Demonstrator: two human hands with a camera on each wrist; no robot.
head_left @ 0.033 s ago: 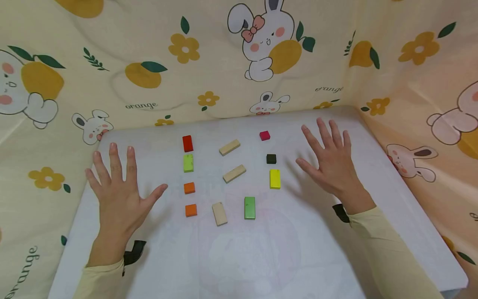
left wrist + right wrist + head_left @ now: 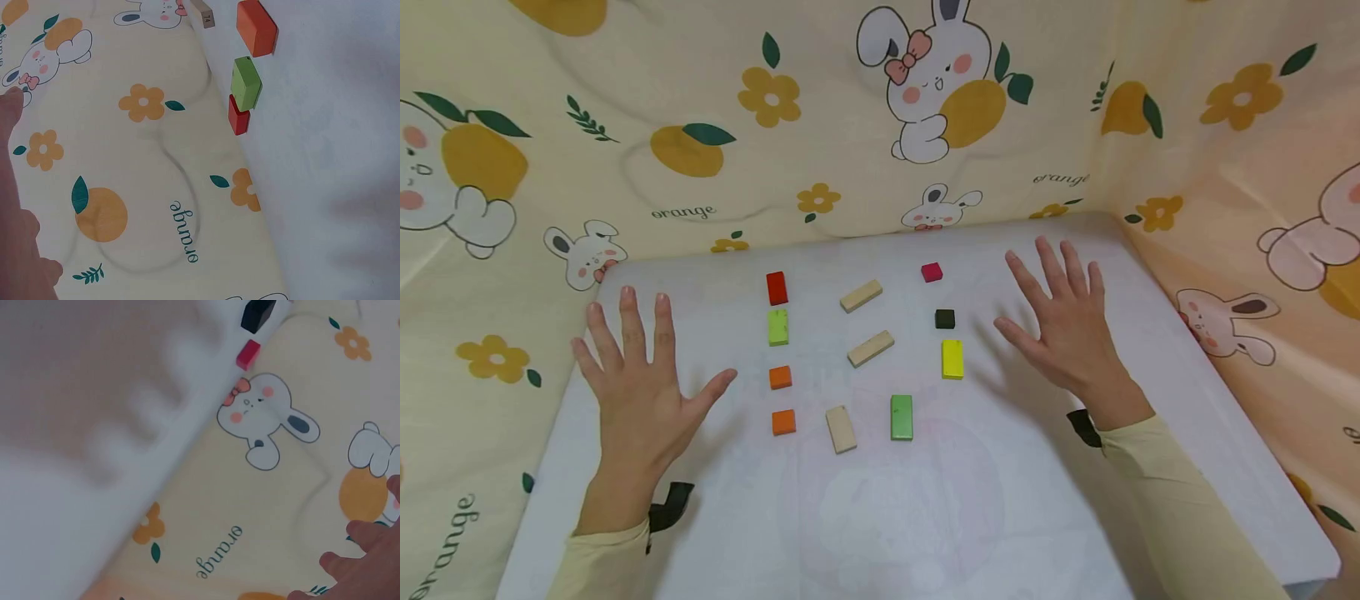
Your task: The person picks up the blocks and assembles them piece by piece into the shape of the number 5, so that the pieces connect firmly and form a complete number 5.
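My left hand (image 2: 643, 400) hovers over the left side of the white table with fingers spread, holding nothing. Over the right side my right hand (image 2: 1071, 333) is spread too, its thumb nearest the yellow block (image 2: 952, 359) and the black block (image 2: 944, 319). A column beside the left hand has a red block (image 2: 777, 288), a lime block (image 2: 778, 327), an upper orange block (image 2: 780, 377) and a lower orange block (image 2: 783, 422). Plain wooden blocks (image 2: 871, 348) lie mid-table, along with a green block (image 2: 902, 417) and a small crimson block (image 2: 932, 272).
A cloth (image 2: 850, 100) printed with rabbits, oranges and flowers rises behind and beside the white table (image 2: 880, 533). Black straps (image 2: 671, 507) show at both wrists. In the right wrist view the hand's shadow falls on the tabletop.
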